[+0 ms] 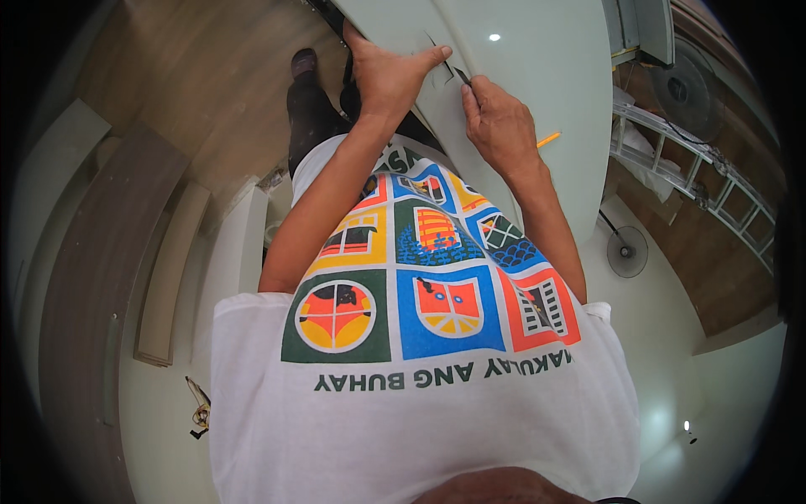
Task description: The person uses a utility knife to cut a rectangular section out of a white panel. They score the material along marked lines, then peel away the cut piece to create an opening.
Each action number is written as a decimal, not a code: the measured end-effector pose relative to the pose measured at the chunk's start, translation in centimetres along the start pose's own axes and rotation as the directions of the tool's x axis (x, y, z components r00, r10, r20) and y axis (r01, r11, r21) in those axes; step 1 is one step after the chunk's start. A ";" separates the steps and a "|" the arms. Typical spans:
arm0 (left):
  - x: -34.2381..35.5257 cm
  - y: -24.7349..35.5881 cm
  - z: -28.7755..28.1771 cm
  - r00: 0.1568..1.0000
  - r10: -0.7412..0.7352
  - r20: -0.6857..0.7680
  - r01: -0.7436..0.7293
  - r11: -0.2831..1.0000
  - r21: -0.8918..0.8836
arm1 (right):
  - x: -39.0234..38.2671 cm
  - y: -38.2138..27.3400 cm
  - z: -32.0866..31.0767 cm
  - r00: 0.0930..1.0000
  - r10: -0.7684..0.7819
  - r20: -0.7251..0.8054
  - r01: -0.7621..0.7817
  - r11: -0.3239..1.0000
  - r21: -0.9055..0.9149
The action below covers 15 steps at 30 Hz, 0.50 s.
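Observation:
At the top of the view, my left hand (pixel 389 77) is at the edge of a narrow white panel (pixel 432 101). Its thumb stretches across the top face and the other fingers are mostly hidden at the far edge. My right hand (pixel 501 122) is closed round a small thin dark cutter (pixel 462 76), only its tip end showing past the fingers. That tip is close to the left thumb, by dark slit-like marks on the panel. A yellow pencil (pixel 548 139) lies on the white tabletop (pixel 558 67) beside my right wrist.
At the right are an aluminium ladder (pixel 697 172), a large fan (pixel 684 88) and a smaller round fan (pixel 627 251). Long wood-coloured boards (pixel 109 252) stand at the left. Black-and-yellow cables (pixel 200 412) lie at the lower left.

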<state>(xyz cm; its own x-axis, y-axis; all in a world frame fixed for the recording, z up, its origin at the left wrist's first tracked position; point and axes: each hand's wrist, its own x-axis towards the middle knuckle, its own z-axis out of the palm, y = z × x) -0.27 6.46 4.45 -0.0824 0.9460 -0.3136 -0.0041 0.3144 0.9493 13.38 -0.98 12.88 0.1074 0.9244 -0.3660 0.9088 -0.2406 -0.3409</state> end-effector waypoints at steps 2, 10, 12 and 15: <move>0.0 0.0 -0.2 1.000 -0.016 0.001 0.016 1.000 -0.009 | 0.1 -0.3 0.0 1.000 0.005 0.007 -0.005 1.000 -0.006; -0.2 1.3 -0.8 1.000 -0.016 0.008 0.016 1.000 0.010 | 0.3 -0.5 0.1 1.000 -0.011 0.018 0.012 1.000 -0.027; -0.2 1.6 -0.9 1.000 -0.012 0.014 0.011 0.998 0.061 | 0.2 -0.5 0.2 1.000 -0.006 0.010 0.007 0.999 -0.047; -0.2 1.5 -0.8 1.000 -0.004 0.010 0.004 1.000 0.031 | 0.0 -0.5 0.8 1.000 0.009 -0.020 -0.011 0.996 -0.092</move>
<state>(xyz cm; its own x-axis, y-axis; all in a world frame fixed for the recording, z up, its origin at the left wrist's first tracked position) -1.02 6.70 5.99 -0.0727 0.9454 -0.3176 0.0261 0.3201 0.9470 12.58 -1.05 12.39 0.1240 0.9280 -0.3513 0.9407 -0.2227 -0.2559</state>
